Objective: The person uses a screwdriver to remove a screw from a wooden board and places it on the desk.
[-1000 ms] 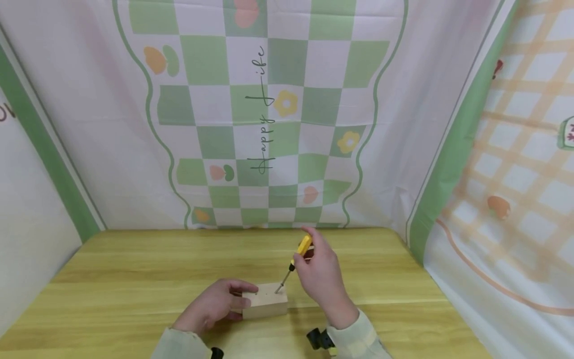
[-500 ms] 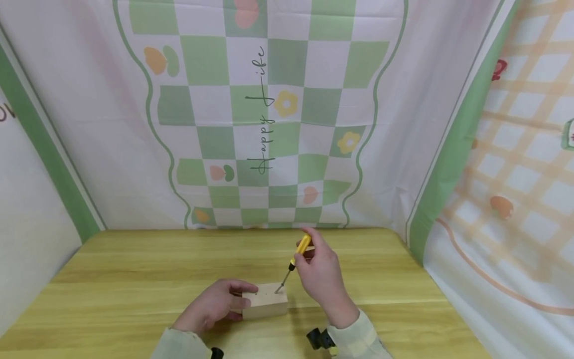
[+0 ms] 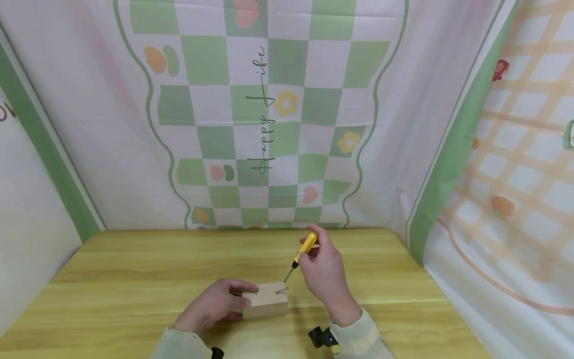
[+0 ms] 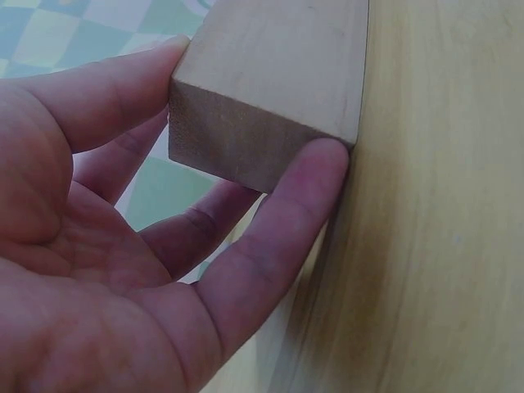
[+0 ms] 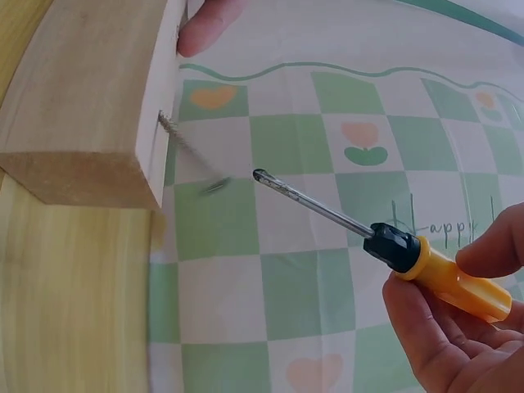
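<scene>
A pale wooden block lies on the table in the head view, small holes in its top. At its left end my left hand grips it, and the left wrist view shows fingertips against the edges of the block. A screw stands tilted in the block's top near the right end, blurred toward its head. My right hand holds a yellow-handled screwdriver between thumb and fingers. In the right wrist view the tip of the screwdriver is apart from the screw head.
The wood-grain table runs back to a hanging cloth with green checks. Another patterned cloth hangs at the right. Black wrist cameras sit by both sleeves.
The screwdriver has come up and right off the screw, my right hand moving with it. The screw now leans over to the right. My left hand and the block have stayed put.
</scene>
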`<state>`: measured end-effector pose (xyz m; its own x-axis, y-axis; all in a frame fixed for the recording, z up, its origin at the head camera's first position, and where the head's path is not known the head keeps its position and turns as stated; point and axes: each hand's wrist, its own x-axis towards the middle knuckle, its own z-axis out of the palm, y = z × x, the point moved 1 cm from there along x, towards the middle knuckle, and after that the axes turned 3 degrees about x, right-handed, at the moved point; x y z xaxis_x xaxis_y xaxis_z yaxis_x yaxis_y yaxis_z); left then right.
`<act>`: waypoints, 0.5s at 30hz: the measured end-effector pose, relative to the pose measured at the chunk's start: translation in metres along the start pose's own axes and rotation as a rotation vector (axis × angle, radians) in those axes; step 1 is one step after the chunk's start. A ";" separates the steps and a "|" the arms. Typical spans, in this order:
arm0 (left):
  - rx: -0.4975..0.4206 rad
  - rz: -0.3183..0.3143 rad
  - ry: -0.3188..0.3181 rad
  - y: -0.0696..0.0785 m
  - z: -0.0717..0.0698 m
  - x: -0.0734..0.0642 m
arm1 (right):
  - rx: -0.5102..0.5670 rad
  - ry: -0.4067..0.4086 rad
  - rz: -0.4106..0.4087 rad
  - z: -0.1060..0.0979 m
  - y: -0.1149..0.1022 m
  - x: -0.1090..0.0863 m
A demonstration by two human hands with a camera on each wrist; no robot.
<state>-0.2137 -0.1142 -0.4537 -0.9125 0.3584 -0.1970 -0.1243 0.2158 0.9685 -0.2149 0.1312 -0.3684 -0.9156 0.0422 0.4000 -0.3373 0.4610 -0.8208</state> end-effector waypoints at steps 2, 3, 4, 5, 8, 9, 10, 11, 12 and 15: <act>-0.002 -0.002 0.001 0.000 0.000 0.000 | 0.009 0.005 0.010 -0.003 0.001 0.002; -0.002 -0.003 0.001 0.000 0.000 0.000 | 0.020 0.007 0.020 -0.006 0.002 0.003; -0.002 -0.006 0.002 0.000 0.000 -0.001 | 0.037 0.008 0.033 -0.009 0.004 0.005; 0.000 -0.007 0.002 0.000 -0.001 -0.001 | 0.061 0.011 0.050 -0.013 0.006 0.007; -0.011 -0.008 -0.005 0.000 0.000 -0.001 | 0.159 0.010 0.143 -0.031 0.016 0.014; -0.014 -0.011 -0.007 0.000 0.001 -0.001 | 0.189 0.003 0.177 -0.038 0.021 0.017; -0.017 -0.012 -0.009 0.000 0.001 -0.001 | 0.213 -0.006 0.205 -0.046 0.028 0.020; -0.020 -0.013 -0.010 0.000 0.001 -0.001 | 0.233 -0.021 0.235 -0.054 0.035 0.022; -0.025 -0.015 -0.010 0.001 0.001 -0.002 | 0.245 -0.044 0.261 -0.063 0.043 0.024; -0.024 -0.018 -0.006 0.001 0.001 -0.002 | 0.272 -0.135 0.309 -0.087 0.070 0.029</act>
<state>-0.2118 -0.1138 -0.4524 -0.9077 0.3599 -0.2157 -0.1505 0.2005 0.9681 -0.2457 0.2421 -0.3790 -0.9969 0.0171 0.0768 -0.0721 0.1935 -0.9785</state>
